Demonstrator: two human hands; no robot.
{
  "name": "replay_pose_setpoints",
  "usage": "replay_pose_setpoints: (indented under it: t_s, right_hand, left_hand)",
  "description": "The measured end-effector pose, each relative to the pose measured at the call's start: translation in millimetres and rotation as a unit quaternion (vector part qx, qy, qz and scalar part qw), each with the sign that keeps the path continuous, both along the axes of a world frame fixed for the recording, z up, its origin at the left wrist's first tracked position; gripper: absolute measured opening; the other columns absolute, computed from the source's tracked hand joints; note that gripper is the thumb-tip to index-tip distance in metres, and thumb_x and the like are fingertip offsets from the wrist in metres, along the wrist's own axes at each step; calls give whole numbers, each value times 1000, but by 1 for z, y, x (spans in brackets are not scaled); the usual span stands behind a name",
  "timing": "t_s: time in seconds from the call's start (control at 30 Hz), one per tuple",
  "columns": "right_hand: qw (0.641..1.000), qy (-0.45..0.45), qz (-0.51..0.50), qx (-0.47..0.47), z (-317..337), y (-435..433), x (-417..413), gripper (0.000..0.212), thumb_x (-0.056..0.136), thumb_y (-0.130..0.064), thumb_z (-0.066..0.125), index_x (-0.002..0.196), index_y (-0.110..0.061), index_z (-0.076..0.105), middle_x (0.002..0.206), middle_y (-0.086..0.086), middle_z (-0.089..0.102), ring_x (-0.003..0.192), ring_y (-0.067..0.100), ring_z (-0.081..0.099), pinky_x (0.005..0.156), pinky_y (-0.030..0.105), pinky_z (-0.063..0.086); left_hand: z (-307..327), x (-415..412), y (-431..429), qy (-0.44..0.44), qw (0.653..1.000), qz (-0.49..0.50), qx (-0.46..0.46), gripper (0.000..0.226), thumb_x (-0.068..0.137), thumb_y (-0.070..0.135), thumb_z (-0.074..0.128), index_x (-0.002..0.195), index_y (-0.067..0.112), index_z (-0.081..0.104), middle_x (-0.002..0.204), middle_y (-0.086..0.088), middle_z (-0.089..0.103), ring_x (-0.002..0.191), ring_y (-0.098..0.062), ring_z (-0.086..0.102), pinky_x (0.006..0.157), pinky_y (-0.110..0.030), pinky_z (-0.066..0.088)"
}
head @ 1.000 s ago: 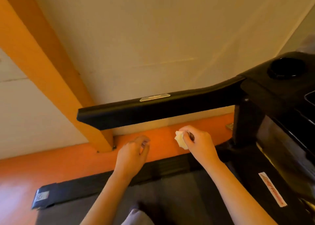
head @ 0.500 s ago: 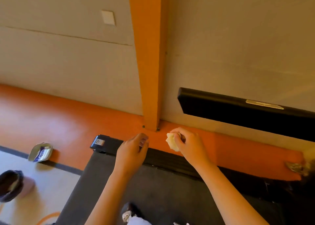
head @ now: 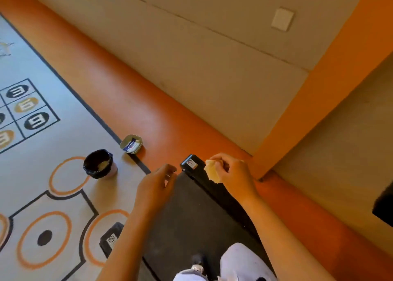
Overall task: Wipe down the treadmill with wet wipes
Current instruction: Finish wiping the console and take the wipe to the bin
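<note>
Right now my right hand pinches a crumpled pale wet wipe between thumb and curled fingers. It is over the black plastic end cap at the rear corner of the treadmill's dark grey belt; I cannot tell whether the wipe touches the cap. My left hand hovers just beside it over the belt's end, fingers loosely curled, holding nothing. To the left, on the patterned floor mat, stands a small bin lined with a black bag. Near it lies a pale oval dish with a blue-and-white packet.
</note>
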State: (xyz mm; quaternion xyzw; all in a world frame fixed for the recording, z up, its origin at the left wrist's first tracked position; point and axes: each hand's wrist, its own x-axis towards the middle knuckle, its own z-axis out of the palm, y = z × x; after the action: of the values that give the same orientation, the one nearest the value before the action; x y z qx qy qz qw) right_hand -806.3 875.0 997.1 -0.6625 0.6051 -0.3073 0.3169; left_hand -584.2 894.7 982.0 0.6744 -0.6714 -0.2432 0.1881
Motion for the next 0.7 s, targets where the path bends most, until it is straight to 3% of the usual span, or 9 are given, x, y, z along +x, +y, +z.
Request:
replay_pose_setpoints:
  t_s: [0.13, 0.33, 0.43, 0.53, 0.63, 0.7]
  right_hand:
    - [998, 4, 57, 7, -2, -48, 28, 11, 97, -22, 56, 99, -24, 67, 77, -22, 58, 69, -5, 57, 55, 9, 46]
    - [991, 2, 133, 14, -19, -144, 67, 15, 97, -22, 55, 104, -20, 69, 95, -5, 69, 84, 9, 63, 69, 26, 58]
    - [984, 13, 178, 8, -17, -190, 96, 17, 97, -22, 56, 105, -17, 70, 92, -3, 69, 79, 12, 63, 63, 20, 52]
    - [970, 15, 241, -3, -11, -226, 132, 15, 96, -23, 57, 102, -17, 70, 85, -3, 68, 70, 7, 61, 57, 16, 47]
    - [956, 12, 292, -13, -13, -245, 167, 15, 96, -21, 58, 103, -16, 70, 82, 0, 69, 66, 13, 62, 55, 23, 50]
    - [949, 5, 316, -19, -19, -253, 190, 15, 96, -21, 59, 103, -14, 69, 80, 0, 68, 63, 9, 60, 52, 14, 47]
  left_hand:
    - [-12, 26, -15, 11, 998, 53, 13, 17, 97, 29, 56, 113, 26, 61, 106, 7, 69, 88, -6, 62, 74, -18, 47]
    - [-13, 56, -62, 8, 990, 137, 15, 18, 97, 27, 56, 113, 22, 63, 103, 4, 68, 89, -9, 62, 78, -25, 53]
    - [-3, 74, -81, 18, 979, 202, 14, 20, 98, 27, 55, 115, 21, 63, 106, 2, 68, 91, -8, 61, 77, -23, 52]
    - [4, 91, -91, 22, 963, 268, 27, 24, 99, 28, 53, 119, 19, 61, 109, 2, 66, 91, -7, 57, 70, -9, 39]
    - [2, 106, -89, 27, 947, 317, 39, 23, 98, 28, 55, 119, 20, 62, 111, 0, 68, 93, -8, 58, 68, -9, 37]
    - [-3, 119, -87, 25, 940, 338, 50, 22, 97, 28, 56, 116, 21, 63, 109, 0, 69, 93, -9, 61, 69, -9, 37]
